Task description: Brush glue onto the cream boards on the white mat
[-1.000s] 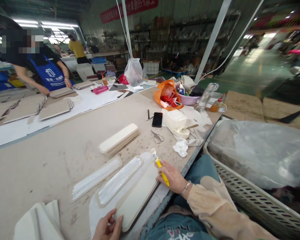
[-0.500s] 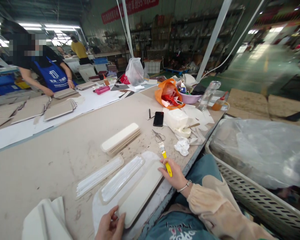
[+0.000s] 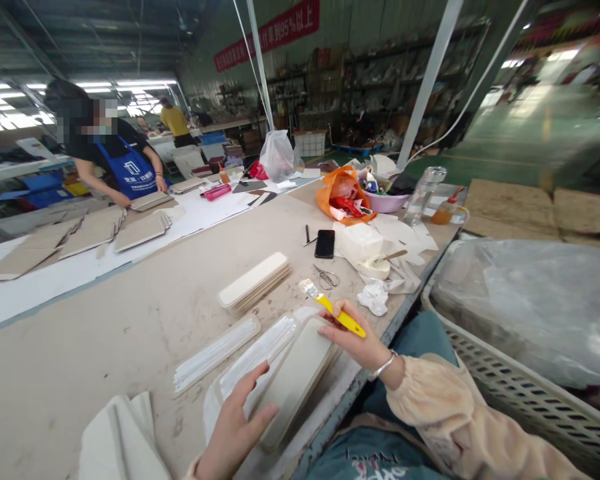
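My right hand [image 3: 363, 343] grips a yellow-handled paintbrush [image 3: 347, 321], its pale bristles pointing up and left. The same hand pinches the far end of a long cream panel with rounded corners [image 3: 297, 380], which is tilted up off the table. My left hand [image 3: 237, 423] is open beside the panel's near end, thumb and fingers apart; whether the thumb touches the panel I cannot tell. Behind the tilted panel lies a panel coated in wet-looking white [image 3: 260, 350], partly hidden. Another white-streaked panel [image 3: 217, 353] lies to its left.
A stack of cream strips [image 3: 255, 283], small scissors [image 3: 326, 277], a phone [image 3: 325, 244] and crumpled paper [image 3: 373, 297] lie on the table. White folded material [image 3: 120, 440] is at near left. A plastic-covered basket [image 3: 505, 373] stands at right. A co-worker [image 3: 125, 157] handles boards across the table.
The panel has gone from lying flat to tilted up in my right hand. My left hand has opened and shifted up and right. The brush has swung to point further left.
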A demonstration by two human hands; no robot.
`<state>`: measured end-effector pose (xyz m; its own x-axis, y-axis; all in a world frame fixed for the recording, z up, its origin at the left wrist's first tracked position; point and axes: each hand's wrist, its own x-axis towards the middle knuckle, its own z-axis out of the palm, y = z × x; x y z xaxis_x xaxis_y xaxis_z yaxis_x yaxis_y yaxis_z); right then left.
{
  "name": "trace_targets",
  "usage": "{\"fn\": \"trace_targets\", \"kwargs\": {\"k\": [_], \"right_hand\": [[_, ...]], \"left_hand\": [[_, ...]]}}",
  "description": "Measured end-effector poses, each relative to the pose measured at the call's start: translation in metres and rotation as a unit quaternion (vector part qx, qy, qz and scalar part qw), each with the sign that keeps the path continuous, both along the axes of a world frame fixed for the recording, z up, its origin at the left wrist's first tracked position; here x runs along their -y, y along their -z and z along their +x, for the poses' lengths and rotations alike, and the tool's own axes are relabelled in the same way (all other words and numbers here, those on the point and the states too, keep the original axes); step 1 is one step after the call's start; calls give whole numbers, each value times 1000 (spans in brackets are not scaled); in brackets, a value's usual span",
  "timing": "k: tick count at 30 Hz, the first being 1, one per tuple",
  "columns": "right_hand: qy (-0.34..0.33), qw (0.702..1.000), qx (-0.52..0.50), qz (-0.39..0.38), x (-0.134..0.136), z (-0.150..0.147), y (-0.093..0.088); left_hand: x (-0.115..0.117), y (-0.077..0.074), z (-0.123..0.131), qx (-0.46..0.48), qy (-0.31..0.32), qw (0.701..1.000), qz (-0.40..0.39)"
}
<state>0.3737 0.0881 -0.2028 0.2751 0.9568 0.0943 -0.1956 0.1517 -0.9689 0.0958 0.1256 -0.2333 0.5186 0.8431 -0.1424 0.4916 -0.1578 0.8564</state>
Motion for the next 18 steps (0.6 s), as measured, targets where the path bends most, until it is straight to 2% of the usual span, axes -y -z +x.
{"fn": "trace_targets", "kwargs": {"k": [3, 6, 13, 18], "right_hand": [[4, 1000, -1, -4, -7, 0, -17], [11, 1000, 24, -5, -16, 5, -27], [-13, 999, 46, 12, -39, 18, -25], [-20, 997, 75, 14, -45, 19, -21]], "left_hand": [[-11, -14, 15, 5, 79, 995, -53], [-9, -22, 26, 31, 105, 987, -115], [11, -17, 31, 114, 5, 965, -236], [19, -17, 33, 141, -51, 951, -269]]}}
